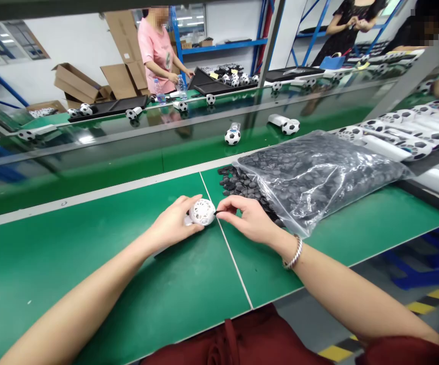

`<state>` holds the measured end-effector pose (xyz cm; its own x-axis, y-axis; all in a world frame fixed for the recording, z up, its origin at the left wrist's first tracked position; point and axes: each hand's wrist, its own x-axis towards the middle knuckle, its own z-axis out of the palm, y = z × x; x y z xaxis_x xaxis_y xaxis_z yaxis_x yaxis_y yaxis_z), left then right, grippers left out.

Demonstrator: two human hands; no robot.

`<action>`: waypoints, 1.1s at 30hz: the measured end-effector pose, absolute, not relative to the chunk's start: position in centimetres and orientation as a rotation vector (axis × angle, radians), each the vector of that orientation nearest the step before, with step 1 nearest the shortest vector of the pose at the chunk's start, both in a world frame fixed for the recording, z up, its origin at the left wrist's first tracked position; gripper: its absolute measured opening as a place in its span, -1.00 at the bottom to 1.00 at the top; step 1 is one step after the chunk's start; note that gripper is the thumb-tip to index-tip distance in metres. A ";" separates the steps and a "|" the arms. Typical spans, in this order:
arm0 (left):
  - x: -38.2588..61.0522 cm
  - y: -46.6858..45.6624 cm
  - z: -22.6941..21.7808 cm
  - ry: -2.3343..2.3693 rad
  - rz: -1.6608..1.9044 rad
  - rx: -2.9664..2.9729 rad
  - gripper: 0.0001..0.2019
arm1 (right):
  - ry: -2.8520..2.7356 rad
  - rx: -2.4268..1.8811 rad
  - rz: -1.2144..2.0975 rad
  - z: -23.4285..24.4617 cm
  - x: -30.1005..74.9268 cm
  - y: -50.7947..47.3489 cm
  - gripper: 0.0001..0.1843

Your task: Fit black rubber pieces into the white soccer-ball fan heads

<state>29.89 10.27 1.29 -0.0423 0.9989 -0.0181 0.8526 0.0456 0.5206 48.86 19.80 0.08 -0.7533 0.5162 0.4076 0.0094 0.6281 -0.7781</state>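
Ball (pixel 202 211) gripped in left hand (pixel 174 223); right hand (pixel 248 218) pinches a tiny chip (pixel 217 212) against it, which could slip loose.

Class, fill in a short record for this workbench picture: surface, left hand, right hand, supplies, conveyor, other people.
Surface: green table
Left hand: the left hand grips a white perforated ball
Right hand: the right hand pinches a small black piece at the ball's side; bracelet on the wrist
Supplies: clear bag of black pieces to the right, loose black pieces at its mouth
Conveyor: black-and-white football item beyond the table
Other people: person in a pink top at the far bench
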 end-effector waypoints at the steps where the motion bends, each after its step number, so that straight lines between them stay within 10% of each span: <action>1: 30.2 10.1 1.1 1.959 0.528 1.863 -0.31 | -2.263 -0.377 1.048 0.0 48.8 19.7 -0.96; 33: 31.2 10.3 0.8 1.966 0.622 1.812 -0.36 | -2.301 -0.542 1.249 -1.6 47.3 19.2 -0.47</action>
